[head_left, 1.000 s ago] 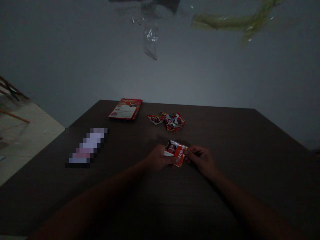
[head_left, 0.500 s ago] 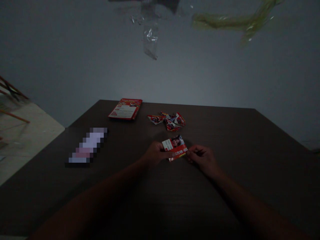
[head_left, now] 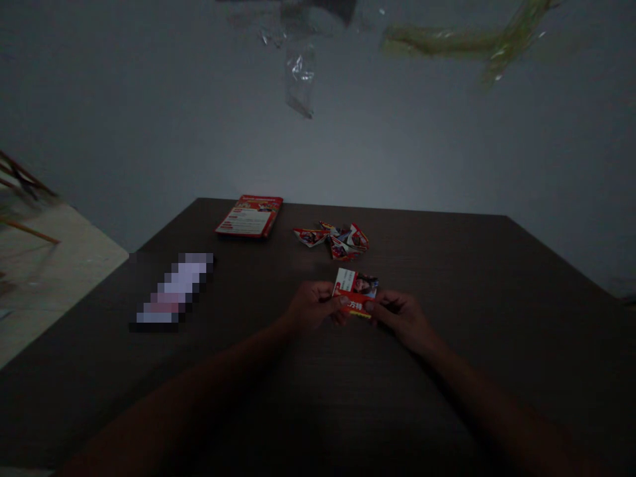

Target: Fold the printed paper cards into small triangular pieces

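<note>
Between my two hands is a folded paper flyer [head_left: 356,283], printed red and white with a photo at its upper right. My left hand [head_left: 313,306] pinches its left side, the thumb lying across the red part. At the right side my right hand [head_left: 401,314] grips it between thumb and fingers. Both hands are low over the dark table [head_left: 278,397]. Beyond them lies a small group of folded paper pieces [head_left: 342,244] in the same red and white print. The fingers behind the flyer are partly hidden.
A stack of red and white flyers [head_left: 248,217] lies at the table's back left. In front of it, further left, is a blurred-out flat device [head_left: 173,291], seemingly a phone. A pale wall [head_left: 407,146] rises behind the table, with yellowish tape [head_left: 437,41] on it.
The flyer has turned to lie more level and shifted slightly right. My right hand, earlier at its right corner, now holds its right side with the thumb on top.
</note>
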A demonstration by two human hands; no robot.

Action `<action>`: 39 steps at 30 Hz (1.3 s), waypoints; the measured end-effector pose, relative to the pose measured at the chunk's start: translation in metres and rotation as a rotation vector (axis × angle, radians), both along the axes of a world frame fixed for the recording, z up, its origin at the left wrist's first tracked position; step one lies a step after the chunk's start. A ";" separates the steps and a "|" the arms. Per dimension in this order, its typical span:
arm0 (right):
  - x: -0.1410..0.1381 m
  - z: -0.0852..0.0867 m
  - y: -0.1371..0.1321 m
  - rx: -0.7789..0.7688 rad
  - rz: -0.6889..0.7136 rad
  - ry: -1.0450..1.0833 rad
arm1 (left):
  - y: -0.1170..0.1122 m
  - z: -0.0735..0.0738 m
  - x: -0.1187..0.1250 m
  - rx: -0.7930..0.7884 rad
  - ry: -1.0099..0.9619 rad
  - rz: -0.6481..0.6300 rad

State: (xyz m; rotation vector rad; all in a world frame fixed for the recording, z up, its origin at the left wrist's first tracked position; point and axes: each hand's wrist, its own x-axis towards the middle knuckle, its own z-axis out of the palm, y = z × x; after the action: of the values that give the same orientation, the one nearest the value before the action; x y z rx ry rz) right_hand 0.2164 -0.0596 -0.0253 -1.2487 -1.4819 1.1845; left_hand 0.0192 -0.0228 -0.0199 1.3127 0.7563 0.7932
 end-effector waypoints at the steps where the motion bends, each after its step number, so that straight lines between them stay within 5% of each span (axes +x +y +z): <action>1: 0.001 0.000 0.000 0.011 -0.014 -0.012 | 0.000 0.000 0.000 0.000 0.002 -0.019; 39: 0.010 0.005 0.004 0.051 -0.073 0.103 | 0.004 -0.002 -0.003 -0.093 0.042 -0.187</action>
State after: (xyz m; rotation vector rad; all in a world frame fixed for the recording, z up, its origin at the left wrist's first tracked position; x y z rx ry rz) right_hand 0.2261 -0.0553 -0.0200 -1.1800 -1.3720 1.1387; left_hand 0.0166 -0.0189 -0.0219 1.2985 0.6838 0.5766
